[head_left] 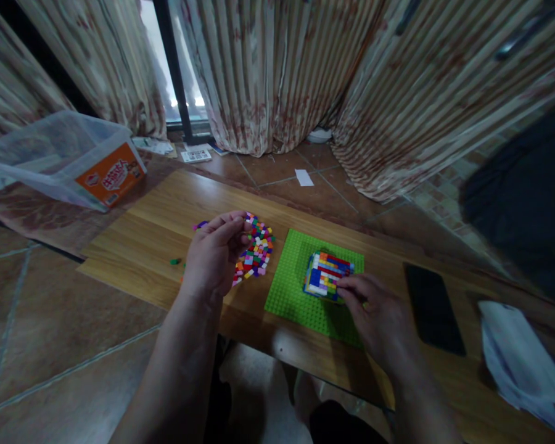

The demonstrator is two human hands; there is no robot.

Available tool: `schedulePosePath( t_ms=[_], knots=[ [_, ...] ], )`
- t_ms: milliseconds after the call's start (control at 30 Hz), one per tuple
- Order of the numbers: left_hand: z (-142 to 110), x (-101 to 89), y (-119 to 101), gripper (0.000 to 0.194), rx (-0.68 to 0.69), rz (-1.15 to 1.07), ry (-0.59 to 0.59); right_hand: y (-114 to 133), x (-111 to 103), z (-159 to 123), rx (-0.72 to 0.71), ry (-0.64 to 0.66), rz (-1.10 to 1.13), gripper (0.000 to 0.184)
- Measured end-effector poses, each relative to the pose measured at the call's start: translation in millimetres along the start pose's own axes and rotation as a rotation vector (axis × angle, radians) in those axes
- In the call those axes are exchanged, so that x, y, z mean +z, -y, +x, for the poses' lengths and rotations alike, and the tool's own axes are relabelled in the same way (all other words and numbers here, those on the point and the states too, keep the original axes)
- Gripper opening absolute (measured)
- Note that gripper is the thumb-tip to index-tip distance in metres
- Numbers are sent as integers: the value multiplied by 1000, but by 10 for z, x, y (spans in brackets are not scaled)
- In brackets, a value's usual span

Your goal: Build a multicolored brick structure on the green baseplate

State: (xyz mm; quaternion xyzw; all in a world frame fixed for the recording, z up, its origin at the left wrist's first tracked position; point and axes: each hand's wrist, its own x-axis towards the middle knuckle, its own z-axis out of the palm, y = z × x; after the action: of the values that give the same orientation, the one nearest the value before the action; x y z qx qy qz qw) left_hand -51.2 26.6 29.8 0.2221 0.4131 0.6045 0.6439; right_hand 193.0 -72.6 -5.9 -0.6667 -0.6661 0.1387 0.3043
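A green studded baseplate [287, 277] lies on the wooden table, bearing a blocky build of multicoloured toy bricks [326, 274]. At the build's right edge, my right hand [374, 302] has its thumb and fingers pinched together, fingertips against the bricks. Whatever sits between those fingertips is too small to tell. My left hand [217, 250] is raised over a pile of loose toy bricks [259, 246], its fingers curled and closed at the tips. Any piece in that pinch cannot be made out. The left hand covers part of the pile.
A few stray bricks, one a green brick [174, 262], lie left of my left hand. On the right are a black phone [435, 308] and a white plastic packet [518, 351]. A clear plastic bin [60, 160] with an orange label stands far left. Curtains [277, 74] hang behind.
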Motion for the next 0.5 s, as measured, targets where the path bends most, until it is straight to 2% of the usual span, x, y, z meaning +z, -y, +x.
schedulePosePath(
  t_ms=[233,500],
  knots=[
    [2,-7,-2,11,2,-5,-1,-92,-40,-15,58,-3,70,12],
    [-4,-8,-7,11,6,-2,-1,-70,-44,-1,136,1,116,15]
  ],
)
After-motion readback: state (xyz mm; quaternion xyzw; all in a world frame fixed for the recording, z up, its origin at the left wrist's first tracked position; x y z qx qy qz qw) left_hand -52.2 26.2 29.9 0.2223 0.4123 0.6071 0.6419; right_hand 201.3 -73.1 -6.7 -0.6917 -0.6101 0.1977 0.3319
